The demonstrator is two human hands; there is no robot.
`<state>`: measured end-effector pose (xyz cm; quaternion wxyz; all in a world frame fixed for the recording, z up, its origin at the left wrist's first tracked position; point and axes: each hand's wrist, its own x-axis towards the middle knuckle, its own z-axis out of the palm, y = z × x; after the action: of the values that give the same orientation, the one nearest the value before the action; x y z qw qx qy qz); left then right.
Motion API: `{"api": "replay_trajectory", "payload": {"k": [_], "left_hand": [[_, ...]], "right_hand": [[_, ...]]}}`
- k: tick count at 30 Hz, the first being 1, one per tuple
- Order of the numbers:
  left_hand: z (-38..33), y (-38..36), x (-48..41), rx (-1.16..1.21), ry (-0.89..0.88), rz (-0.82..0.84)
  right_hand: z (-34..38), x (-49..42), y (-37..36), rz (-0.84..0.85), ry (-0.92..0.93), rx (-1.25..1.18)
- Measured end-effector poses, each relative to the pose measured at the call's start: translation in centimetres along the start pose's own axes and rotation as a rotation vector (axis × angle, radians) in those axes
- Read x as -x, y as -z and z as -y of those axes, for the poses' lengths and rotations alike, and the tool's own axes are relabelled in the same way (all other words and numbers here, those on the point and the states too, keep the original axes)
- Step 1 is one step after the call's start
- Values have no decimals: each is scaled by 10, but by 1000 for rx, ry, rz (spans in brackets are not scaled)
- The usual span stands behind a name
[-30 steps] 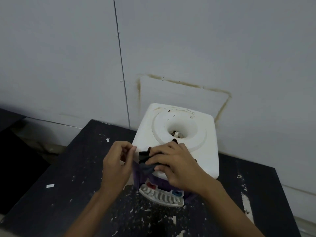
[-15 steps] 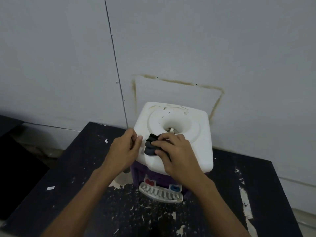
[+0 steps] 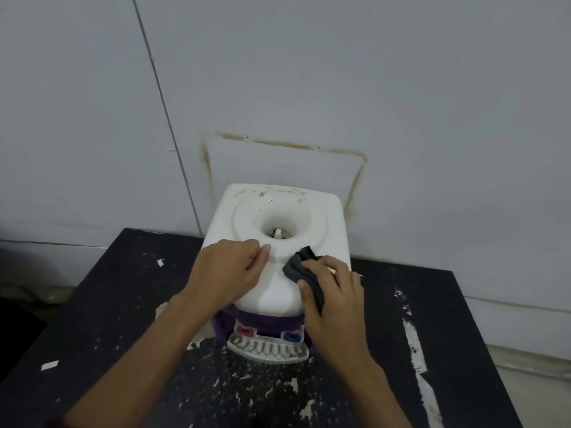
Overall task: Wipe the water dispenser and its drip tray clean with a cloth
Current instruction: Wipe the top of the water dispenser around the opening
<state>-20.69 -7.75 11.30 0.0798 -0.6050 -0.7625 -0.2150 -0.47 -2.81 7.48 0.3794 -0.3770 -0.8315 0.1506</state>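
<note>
Against the grey wall, at the black table's [image 3: 92, 319] back edge, the right hand [image 3: 335, 299] is gripping a dark cloth [image 3: 296, 267] on the water dispenser [image 3: 278, 242] top, left hand [image 3: 230, 273] loosely curled steadying; drip tray [image 3: 267, 350] probably awaiting wiping.

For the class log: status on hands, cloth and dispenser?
Right hand presses cloth on dispenser top. Left hand steadies it. Drip tray untouched, nothing blocking.

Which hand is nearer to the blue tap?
Right. The right hand is just above the blue tap; the left hand rests farther away, on the dispenser's upper left.
</note>
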Motion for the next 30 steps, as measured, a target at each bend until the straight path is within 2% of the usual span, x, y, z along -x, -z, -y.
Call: {"api": "replay_trajectory", "payload": {"k": [2, 6, 7, 11, 15, 18, 20, 24, 30], "left_hand": [[-7, -8, -3, -43, -57, -12], [-7, -14, -1, -57, -82, -55], [-7, -14, 0, -58, -85, -67], [-9, -16, 3, -37, -86, -121], [-11, -19, 4, -113, -150, -230], [-15, -20, 2, -202, -167, -320], [-14, -22, -2, -143, -233, -301], [-8, -24, -10, 84, -337, -230], [-11, -13, -38, 141, -427, -245]], "right_hand": [[-9, 0, 7, 22, 28, -33], [-20, -15, 8, -130, -261, -58], [-17, -17, 6, -123, -266, -28], [-17, -14, 10, 58, -21, 50], [-27, -36, 13, 34, -134, -34], [-25, -52, 10, 55, -49, -73], [-26, -58, 8, 69, 6, -62], [-35, -85, 3, 44, -93, -71], [-46, -136, -9, 135, -152, -90]]}}
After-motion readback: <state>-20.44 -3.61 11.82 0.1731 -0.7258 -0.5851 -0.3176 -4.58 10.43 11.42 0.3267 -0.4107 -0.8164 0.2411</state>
